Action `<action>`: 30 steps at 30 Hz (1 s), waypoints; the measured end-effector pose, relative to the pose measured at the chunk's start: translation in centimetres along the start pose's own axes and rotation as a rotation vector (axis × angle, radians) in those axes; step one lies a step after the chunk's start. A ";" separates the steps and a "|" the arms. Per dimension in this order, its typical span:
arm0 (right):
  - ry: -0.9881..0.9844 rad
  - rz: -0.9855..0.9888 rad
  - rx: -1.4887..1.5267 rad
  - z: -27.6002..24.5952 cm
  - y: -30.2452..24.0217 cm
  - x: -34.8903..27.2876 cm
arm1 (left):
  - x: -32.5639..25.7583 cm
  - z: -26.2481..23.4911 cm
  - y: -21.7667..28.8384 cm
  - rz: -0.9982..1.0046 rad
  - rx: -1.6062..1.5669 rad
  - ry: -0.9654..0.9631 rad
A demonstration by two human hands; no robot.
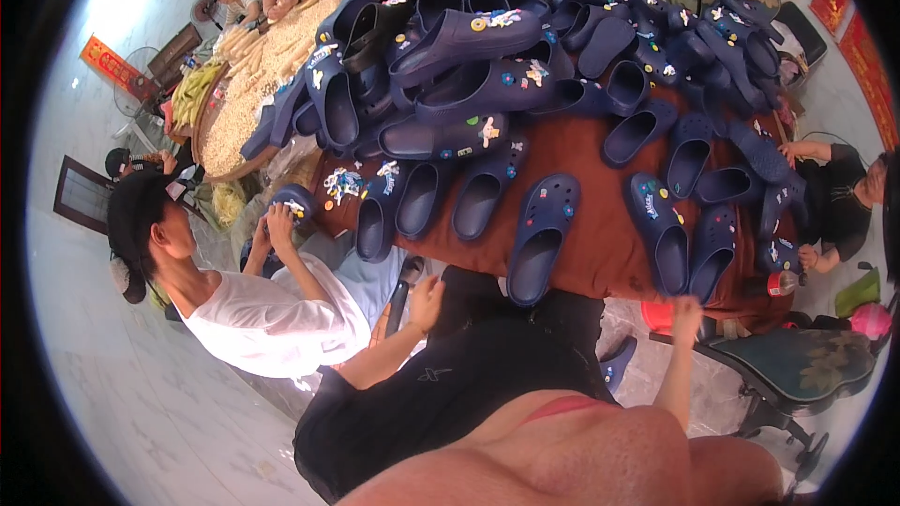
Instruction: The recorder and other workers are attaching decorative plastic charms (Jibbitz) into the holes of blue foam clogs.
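Note:
My left hand [427,305] hovers short of the table's front edge, its fingers loosely bent and apart, with nothing visible in them. My right hand [687,319] is closed at the heel ends of two navy clogs, a left one [659,225] and a right one [715,248], both decorated with charms. Whatever its fingers hold is hidden. Between my hands a single navy clog [541,239] with a few small charms lies toe away, its heel at the front edge. More navy clogs [480,192] stand in a row to its left.
A large heap of navy clogs [469,47] covers the back of the brown-covered table [591,253]. Loose charms [343,185] lie at the left. A co-worker in white [272,319] handles a clog at left; another person [839,206] sits right. A chair [797,361] stands lower right.

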State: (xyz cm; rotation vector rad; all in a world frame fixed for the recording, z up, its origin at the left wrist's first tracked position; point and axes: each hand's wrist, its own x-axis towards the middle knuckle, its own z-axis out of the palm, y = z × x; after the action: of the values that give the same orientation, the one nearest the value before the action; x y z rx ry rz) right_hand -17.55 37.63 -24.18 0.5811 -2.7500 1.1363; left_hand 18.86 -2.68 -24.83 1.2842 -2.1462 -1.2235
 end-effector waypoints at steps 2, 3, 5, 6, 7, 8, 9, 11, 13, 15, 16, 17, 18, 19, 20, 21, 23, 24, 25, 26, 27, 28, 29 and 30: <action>0.125 0.215 0.146 -2.6 -3.6 5.1 | -1.5 -1.1 -5.2 -0.192 0.167 -0.046; 0.283 0.044 0.058 -2.5 -3.4 6.9 | -2.8 -0.8 -10.4 -0.318 0.315 -0.146; 0.215 0.159 0.062 -2.2 -4.4 9.7 | -2.1 0.0 -14.8 -0.445 0.473 -0.235; 0.231 0.163 0.062 -1.7 -3.5 10.6 | -1.1 0.4 -15.2 -0.484 0.389 -0.242; 0.210 0.149 -0.090 -0.9 -1.7 11.3 | -0.1 0.9 -15.4 -0.522 0.306 -0.254; 0.183 0.132 -0.237 -0.3 -0.7 12.1 | 0.9 1.3 -15.5 -0.563 0.222 -0.259; 0.078 0.238 -0.305 0.5 -2.1 12.7 | 1.4 1.2 -15.9 -0.617 0.130 -0.248; -0.112 0.324 -0.512 1.4 -6.7 12.6 | 1.6 1.6 -16.6 -0.724 -0.059 -0.239; -0.262 0.457 -0.519 2.0 -7.8 12.5 | 2.0 2.2 -16.7 -0.819 -0.235 -0.252; -0.320 0.522 -0.474 2.6 -7.4 12.5 | 2.3 2.9 -16.7 -0.914 -0.412 -0.264; -0.278 0.500 -0.399 2.8 -7.1 12.4 | 2.2 3.1 -16.4 -0.958 -0.505 -0.262; -0.235 0.477 -0.324 3.1 -6.7 12.4 | 2.2 3.4 -16.1 -0.999 -0.599 -0.260; -0.231 0.467 -0.321 3.5 -6.6 12.7 | 2.3 3.9 -15.7 -1.036 -0.700 -0.256; -0.274 0.455 -0.354 3.6 -5.3 12.8 | 3.0 3.2 -6.8 -0.949 -0.593 -0.189; -0.342 0.414 -0.358 4.1 -5.4 13.1 | 4.5 2.3 -4.0 -0.795 -0.505 -0.168; -0.373 0.401 -0.283 4.5 -4.7 13.6 | 5.8 1.9 -2.4 -0.642 -0.415 -0.150; -0.381 0.465 -0.053 4.8 -4.1 14.6 | 7.3 2.9 0.1 -0.227 -0.303 -0.070; -0.391 0.532 0.177 5.1 -4.0 15.1 | 7.9 3.6 1.5 0.179 -0.175 0.008; -0.314 0.572 0.224 5.4 -4.0 15.6 | 7.4 3.7 5.4 0.271 -0.128 -0.019; -0.286 0.574 0.227 5.9 -2.2 16.3 | 6.5 4.1 9.8 0.377 -0.083 -0.059; -0.240 0.587 0.126 6.2 0.6 17.3 | 6.4 5.5 11.9 0.502 -0.060 -0.153; -0.234 0.581 0.030 6.7 -0.6 18.0 | 6.2 6.4 12.7 0.600 -0.021 -0.216; -0.286 0.553 -0.078 6.9 -1.7 18.4 | 6.2 7.7 12.8 0.683 0.025 -0.307; -0.297 0.533 -0.070 7.2 -4.1 18.4 | 6.0 8.5 12.5 0.749 0.076 -0.386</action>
State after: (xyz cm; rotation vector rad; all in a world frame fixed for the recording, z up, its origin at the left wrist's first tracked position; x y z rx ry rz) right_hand -32.56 24.33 -22.20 -0.0080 -3.3071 1.1033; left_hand 3.38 -0.86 -20.20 0.1815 -2.5875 -1.1050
